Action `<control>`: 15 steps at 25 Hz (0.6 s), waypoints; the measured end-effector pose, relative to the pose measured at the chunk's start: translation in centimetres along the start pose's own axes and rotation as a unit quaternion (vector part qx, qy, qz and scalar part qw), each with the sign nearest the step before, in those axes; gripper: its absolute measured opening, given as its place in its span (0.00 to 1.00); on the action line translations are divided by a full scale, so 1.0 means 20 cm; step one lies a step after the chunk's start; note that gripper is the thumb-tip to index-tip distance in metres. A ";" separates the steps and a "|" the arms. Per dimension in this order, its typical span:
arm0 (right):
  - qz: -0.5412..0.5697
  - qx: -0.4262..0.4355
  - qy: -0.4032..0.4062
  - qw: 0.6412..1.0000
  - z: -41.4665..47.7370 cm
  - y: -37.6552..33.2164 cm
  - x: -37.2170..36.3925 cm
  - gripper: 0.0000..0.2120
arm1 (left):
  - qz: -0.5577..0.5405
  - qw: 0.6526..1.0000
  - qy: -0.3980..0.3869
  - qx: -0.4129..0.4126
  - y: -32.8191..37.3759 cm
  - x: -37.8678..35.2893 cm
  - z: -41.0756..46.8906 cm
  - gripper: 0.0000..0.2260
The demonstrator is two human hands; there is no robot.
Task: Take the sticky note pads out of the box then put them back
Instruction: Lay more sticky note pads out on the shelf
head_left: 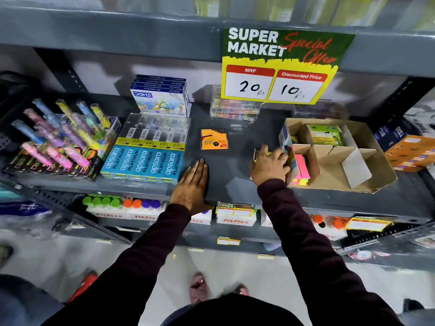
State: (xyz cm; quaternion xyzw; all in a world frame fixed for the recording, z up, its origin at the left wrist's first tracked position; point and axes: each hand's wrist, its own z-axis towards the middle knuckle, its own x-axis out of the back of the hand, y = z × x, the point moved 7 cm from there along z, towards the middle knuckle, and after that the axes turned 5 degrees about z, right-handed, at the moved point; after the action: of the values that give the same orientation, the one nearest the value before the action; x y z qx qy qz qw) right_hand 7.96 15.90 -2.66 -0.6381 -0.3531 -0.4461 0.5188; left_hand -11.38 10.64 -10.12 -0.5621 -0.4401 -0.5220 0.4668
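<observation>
A brown cardboard box point(376, 158) with dividers stands on the grey shelf at the right. Pink and neon sticky note pads point(300, 169) fill its near-left compartment, and a green pack point(324, 135) lies in a far compartment. My right hand point(270, 163) rests just left of the box, fingers curled over a yellow pad point(256, 152) that is mostly hidden under it. An orange sticky note pad point(213, 139) lies alone on the shelf's middle. My left hand point(193, 182) lies flat and spread on the shelf's front edge, holding nothing.
Blue Apsara pencil boxes point(143, 163) and a tray of coloured tubes point(58, 140) sit to the left. DOMS boxes point(162, 97) and clear cases point(233, 109) stand at the back. A price sign point(282, 67) hangs above. Orange boxes point(412, 154) lie at far right.
</observation>
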 end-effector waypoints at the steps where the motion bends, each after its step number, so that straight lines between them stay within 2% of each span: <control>1: 0.000 0.008 0.016 1.000 0.02 -0.02 0.01 0.27 | -0.002 1.000 -0.004 0.002 0.00 -0.01 0.00 0.55; 4: 0.000 0.055 0.025 0.998 0.13 -0.17 0.00 0.29 | -0.010 1.000 -0.005 -0.003 -0.01 -0.01 0.00 0.54; 7: -0.024 0.084 -0.031 0.996 0.26 -0.27 -0.10 0.27 | -0.010 1.000 -0.009 -0.010 -0.01 -0.01 0.00 0.53; 10: -0.023 0.064 -0.086 0.994 0.33 -0.26 -0.18 0.27 | -0.004 1.000 -0.003 -0.008 0.00 -0.01 0.00 0.53; 13: -0.014 0.065 -0.049 0.997 0.32 -0.26 -0.09 0.28 | -0.014 1.000 -0.001 -0.010 -0.01 -0.01 0.00 0.52; 15: 0.000 0.036 -0.027 0.999 0.25 -0.17 -0.02 0.30 | -0.017 1.000 -0.008 -0.011 -0.01 0.00 0.00 0.52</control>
State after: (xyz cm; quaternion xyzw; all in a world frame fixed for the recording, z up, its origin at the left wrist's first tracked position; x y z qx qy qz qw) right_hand 5.67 21.51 -2.07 -0.6308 -0.3826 -0.4154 0.5322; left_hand -11.53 10.65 -10.15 -0.5635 -0.4473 -0.5307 0.4480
